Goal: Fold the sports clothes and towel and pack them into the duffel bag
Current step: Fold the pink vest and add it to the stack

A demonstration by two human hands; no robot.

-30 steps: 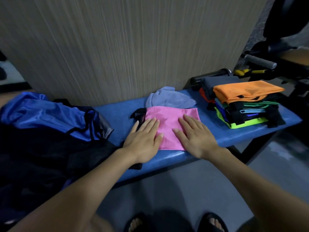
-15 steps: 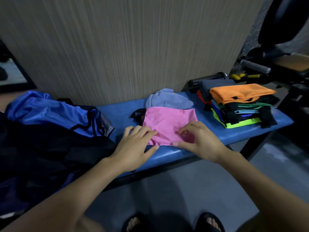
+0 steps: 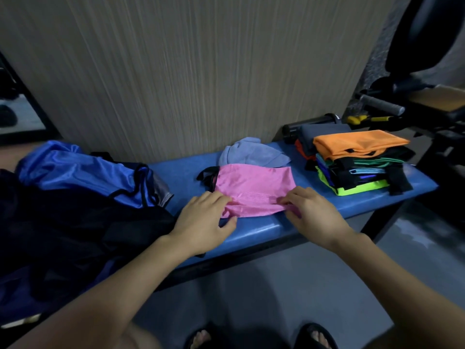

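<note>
Left of the hands lies a blue garment (image 3: 83, 172) on a dark bag (image 3: 75, 235), presumably the duffel. The left hand (image 3: 203, 222) pinches the near left corner of the pink garment (image 3: 254, 190), which lies on the blue surface (image 3: 264, 227) between the hands; the right hand (image 3: 314, 215) pinches its near right corner. The step looks like a fold away from the body: lift both corners together, keep the edge taut, and lay it squarely on the far edge so the black trim stays tucked. Beyond lies a grey towel (image 3: 251, 154); right of the right hand, a folded stack (image 3: 357, 162) waits.
</note>
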